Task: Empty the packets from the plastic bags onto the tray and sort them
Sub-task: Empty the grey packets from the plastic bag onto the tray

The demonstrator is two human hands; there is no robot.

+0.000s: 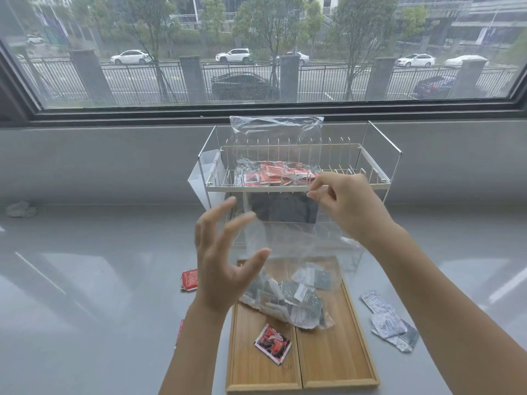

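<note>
A clear plastic bag [296,246] hangs over the wooden tray [336,363], its bottom full of several grey and white packets [288,297] resting on the tray. My right hand [345,206] pinches the bag's top edge. My left hand [225,258] is spread open beside the bag's left side, fingers apart, holding nothing. One red packet [273,344] lies on the tray's left half. A second clear bag [273,169] with several red packets lies in the wire rack behind.
The white wire dish rack [370,181] stands behind the tray under the window. A red packet [189,279] lies on the grey counter left of the tray. Grey and white packets [390,323] lie right of the tray. A crumpled grey wad [21,209] sits far left.
</note>
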